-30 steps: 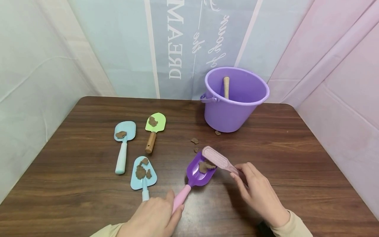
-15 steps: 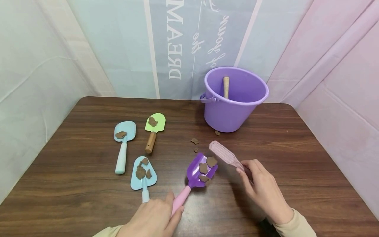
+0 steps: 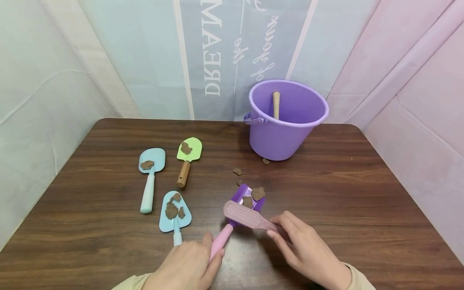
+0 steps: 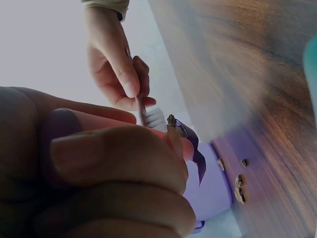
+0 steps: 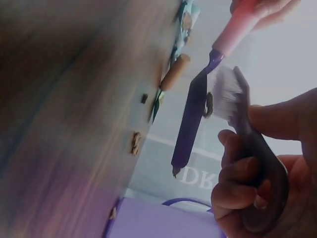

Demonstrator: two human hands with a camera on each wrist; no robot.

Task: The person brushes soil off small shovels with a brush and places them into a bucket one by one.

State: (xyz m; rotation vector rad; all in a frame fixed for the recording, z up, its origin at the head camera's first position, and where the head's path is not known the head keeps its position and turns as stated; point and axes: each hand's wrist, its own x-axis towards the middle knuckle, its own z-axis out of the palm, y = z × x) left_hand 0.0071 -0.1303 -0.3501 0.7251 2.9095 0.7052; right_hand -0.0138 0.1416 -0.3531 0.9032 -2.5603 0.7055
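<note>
My left hand (image 3: 186, 262) grips the pink handle of a purple toy shovel (image 3: 237, 195), whose blade is raised off the table in the right wrist view. Brown crumbly pieces (image 3: 258, 193) lie on the blade. In my right hand (image 3: 302, 243) is a pink scrubbing brush (image 3: 243, 214), held by its handle. Its white bristles (image 5: 228, 94) face the blade near the handle end, beside a brown piece; whether they touch it I cannot tell. From above, the brush head hides the blade's lower part.
On the left lie a blue shovel (image 3: 148, 193), a green trowel (image 3: 184, 173) and a second blue shovel (image 3: 167, 221), each bearing brown pieces. A purple bucket (image 3: 272, 141) with a pale handle (image 3: 276, 105) inside stands at the back right. Loose brown bits (image 3: 237, 171) lie on the table (image 3: 344, 181).
The brush first moved right, off the blade, then came left and nearer over its lower part. The brown pieces on the blade shifted and lie spread out. My left hand stayed about in place.
</note>
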